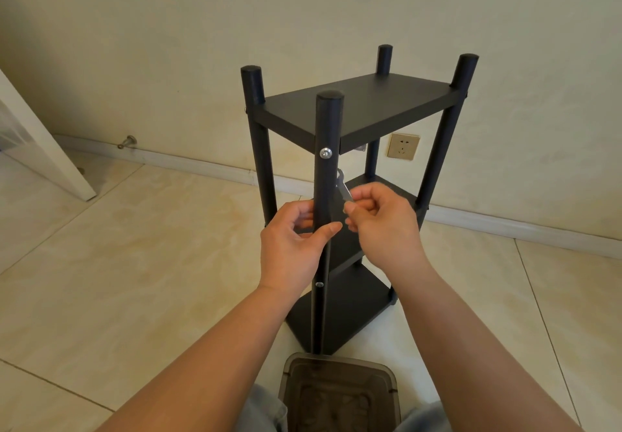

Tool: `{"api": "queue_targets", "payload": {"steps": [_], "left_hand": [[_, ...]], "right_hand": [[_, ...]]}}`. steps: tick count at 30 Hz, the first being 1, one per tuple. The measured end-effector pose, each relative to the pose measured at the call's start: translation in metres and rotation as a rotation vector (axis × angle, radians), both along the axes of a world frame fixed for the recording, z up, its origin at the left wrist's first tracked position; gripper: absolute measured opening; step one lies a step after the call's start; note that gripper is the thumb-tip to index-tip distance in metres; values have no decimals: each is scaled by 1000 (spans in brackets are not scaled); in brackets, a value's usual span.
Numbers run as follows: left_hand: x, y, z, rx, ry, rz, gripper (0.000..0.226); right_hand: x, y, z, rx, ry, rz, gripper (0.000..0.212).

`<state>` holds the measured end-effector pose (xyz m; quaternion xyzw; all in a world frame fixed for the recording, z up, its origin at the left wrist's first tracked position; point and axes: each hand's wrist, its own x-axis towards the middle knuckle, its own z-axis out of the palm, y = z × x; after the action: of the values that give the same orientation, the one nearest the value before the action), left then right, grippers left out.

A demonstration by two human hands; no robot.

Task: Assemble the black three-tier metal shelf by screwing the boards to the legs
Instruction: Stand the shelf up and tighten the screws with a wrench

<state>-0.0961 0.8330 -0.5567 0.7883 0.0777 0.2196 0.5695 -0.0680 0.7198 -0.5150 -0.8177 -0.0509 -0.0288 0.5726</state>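
Currently the black three-tier metal shelf (356, 176) stands upright on the beige tiled floor (134, 246) at frame centre, all three boards seated between its four round black legs. Left hand (292, 243) curls around the near front leg (324, 196) at mid height, thumb across the front, fingers behind. Right hand (383, 223) pinches a small silver wrench-like tool (343, 187) just right of that leg, beside the middle board (387, 192); tool tip is partly hidden, so engagement with a fastener cannot be confirmed. Silver screw with washer (325, 153) shows at the top board (363, 108) joint, a smaller one (318, 284) low on the same leg. Middle joint is covered by the hands. Judgement: mid-tier tightening on this leg is probably in progress. Risks: the thin tool, held only at the fingertips, may slip off the head and round it or scratch the black finish; uneven torque could rack the frame, leaving a leg off the floor; a loosened left grip lets the leg twist and the tall, narrow shelf tip toward the wall. Translucent grey plastic bin (340, 394) sits at bottom centre; dropped hardware may miss it.
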Motion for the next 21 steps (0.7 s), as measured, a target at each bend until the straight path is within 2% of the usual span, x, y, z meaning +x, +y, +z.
{"api": "queue_targets", "payload": {"steps": [7,18,21], "left_hand": [[1,-1,2,-23,-4,-35,28],[3,-2,-5,29,75,-92,28],[2,-2,-9,65,77,-128,29]], "right_hand": [[1,0,-6,203,225,41,5],[3,-5,-9,120,219,28,5],[3,-6,-11,62,203,-7,14]]}}
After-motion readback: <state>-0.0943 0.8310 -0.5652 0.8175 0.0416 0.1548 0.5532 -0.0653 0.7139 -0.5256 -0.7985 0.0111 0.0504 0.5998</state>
